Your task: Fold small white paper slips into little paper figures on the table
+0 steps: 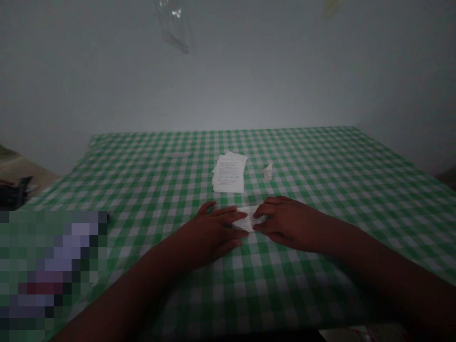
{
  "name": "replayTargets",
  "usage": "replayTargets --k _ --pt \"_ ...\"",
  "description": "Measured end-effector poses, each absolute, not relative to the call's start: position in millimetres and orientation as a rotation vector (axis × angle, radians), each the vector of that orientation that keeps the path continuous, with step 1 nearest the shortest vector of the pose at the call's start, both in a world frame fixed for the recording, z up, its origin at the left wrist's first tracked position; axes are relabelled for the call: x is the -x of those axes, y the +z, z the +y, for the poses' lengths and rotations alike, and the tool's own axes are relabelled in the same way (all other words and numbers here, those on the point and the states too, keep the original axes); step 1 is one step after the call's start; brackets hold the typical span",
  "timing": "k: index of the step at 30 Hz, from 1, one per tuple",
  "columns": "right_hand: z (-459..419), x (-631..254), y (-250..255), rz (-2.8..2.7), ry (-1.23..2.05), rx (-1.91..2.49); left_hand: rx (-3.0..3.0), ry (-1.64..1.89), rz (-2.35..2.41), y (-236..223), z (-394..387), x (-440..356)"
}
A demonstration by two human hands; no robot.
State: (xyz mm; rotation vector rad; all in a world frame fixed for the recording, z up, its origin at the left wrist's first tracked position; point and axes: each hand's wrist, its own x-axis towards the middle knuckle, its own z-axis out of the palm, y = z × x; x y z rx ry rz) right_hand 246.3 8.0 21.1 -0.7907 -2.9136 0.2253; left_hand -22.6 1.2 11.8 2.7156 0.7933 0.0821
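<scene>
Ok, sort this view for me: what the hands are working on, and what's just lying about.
Being worked on:
folded white paper strip, under the left hand and right hand

Lying about:
stack of printed paper sheets
small folded paper piece

On the tablecloth (320, 156) lies a stack of printed papers (229, 172), and just right of this stack stands a small folded paper piece (268, 172). In front of the stack, a folded paper strip (249, 218) lies between the left hand (210, 232) and the right hand (288, 223), touching both. Behind the table is a wall (228, 80).
</scene>
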Motion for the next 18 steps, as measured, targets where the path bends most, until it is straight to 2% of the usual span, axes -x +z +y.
replayTargets --k 8,18 --pt "9.0 -250.8 24.0 -2.961 0.21 0.798 -2.702 0.101 0.957 23.7 7.1 32.5" --pt "8.6 -247.3 25.6 -2.92 0.306 0.868 -2.747 0.142 0.93 26.8 7.7 28.9"
